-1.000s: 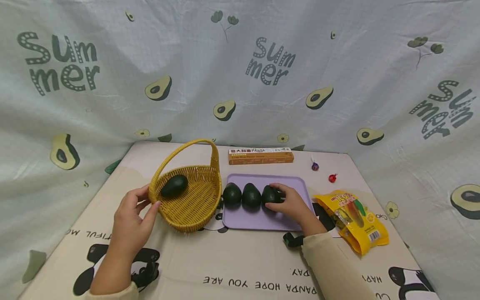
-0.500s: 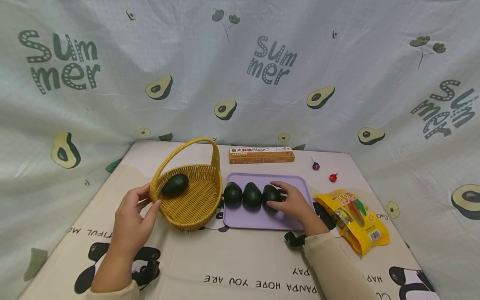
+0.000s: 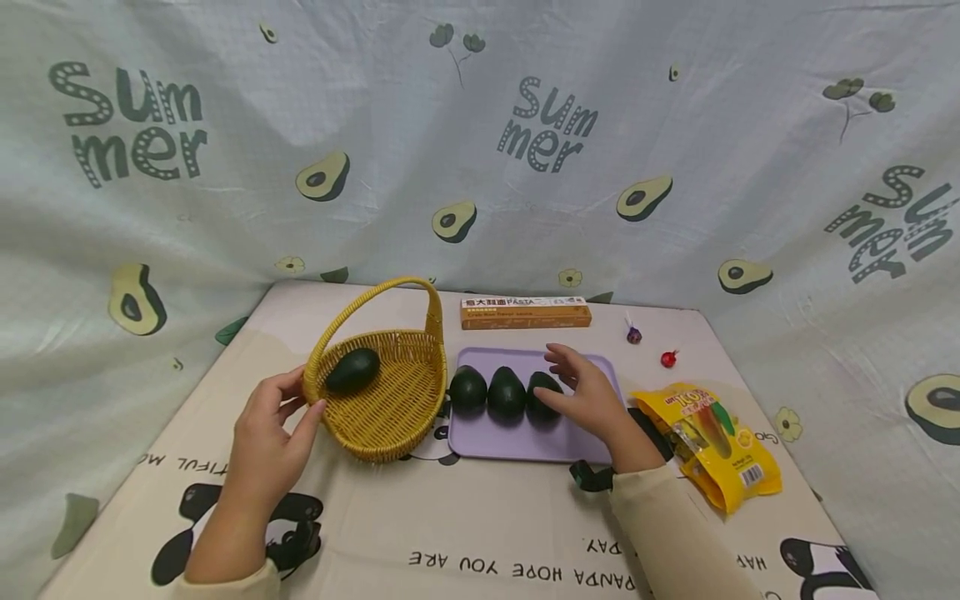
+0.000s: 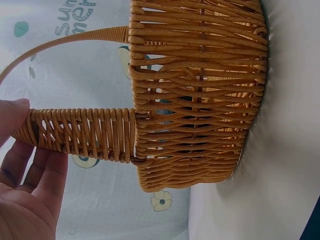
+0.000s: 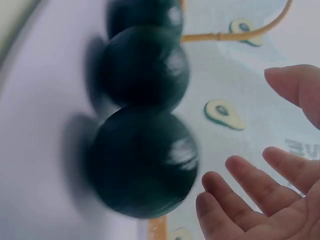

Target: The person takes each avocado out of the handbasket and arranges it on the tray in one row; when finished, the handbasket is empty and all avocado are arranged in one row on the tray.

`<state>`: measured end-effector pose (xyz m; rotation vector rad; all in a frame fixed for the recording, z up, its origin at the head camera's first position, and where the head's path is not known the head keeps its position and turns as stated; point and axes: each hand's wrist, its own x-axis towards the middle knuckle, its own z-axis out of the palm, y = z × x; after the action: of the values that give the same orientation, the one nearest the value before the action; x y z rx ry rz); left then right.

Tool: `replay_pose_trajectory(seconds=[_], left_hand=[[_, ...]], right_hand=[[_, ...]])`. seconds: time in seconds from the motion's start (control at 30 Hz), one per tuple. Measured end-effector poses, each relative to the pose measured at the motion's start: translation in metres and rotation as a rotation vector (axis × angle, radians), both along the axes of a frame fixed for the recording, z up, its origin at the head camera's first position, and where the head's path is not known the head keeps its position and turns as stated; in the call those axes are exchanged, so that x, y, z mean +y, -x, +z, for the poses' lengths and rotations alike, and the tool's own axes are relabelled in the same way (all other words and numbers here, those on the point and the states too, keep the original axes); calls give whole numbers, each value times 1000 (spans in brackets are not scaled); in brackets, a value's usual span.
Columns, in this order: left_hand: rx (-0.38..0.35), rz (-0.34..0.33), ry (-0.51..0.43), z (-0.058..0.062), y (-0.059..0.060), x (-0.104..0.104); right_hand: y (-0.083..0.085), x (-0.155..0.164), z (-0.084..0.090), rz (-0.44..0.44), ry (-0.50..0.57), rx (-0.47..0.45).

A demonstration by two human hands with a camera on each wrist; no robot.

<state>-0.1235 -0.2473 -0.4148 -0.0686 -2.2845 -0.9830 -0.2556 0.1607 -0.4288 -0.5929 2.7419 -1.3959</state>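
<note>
My left hand (image 3: pixel 272 437) pinches the handle of a yellow woven basket (image 3: pixel 390 408) near its left side; in the left wrist view the thumb and fingers (image 4: pixel 52 175) close on the wrapped handle. Inside the basket lies one dark green avocado (image 3: pixel 352 371). Three more stand in a row on a purple tray (image 3: pixel 495 442): a left avocado (image 3: pixel 468 390), a middle avocado (image 3: pixel 507 393) and a right avocado (image 3: pixel 543 398). Over the right one hovers my right hand (image 3: pixel 592 400), fingers spread. The right wrist view shows that hand apart from the nearest avocado (image 5: pixel 145 162), holding nothing.
Behind the tray lies a pasta box (image 3: pixel 525 313). A wrapped lollipop (image 3: pixel 633 333) and a small red item (image 3: pixel 669 358) sit at the back right. A yellow snack bag (image 3: pixel 708 446) lies right of the tray, near my right forearm. A printed cloth wall (image 3: pixel 390 125) rises behind the table.
My right hand has let go of the right avocado and lifted slightly up and away, its fingers spreading. That avocado remains on the tray. The left hand keeps its grip on the basket handle.
</note>
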Motion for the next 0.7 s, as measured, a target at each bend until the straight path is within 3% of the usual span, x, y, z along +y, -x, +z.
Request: replay_pose_trajectory(seconds=[0.27,0.7], left_hand=[[-7,3,1,0,0,0],[-6,-1,3,-1,-1,-1]], right_hand=[[-3,-19,22,84,50,45],[3,-64,51,320,-30,141]])
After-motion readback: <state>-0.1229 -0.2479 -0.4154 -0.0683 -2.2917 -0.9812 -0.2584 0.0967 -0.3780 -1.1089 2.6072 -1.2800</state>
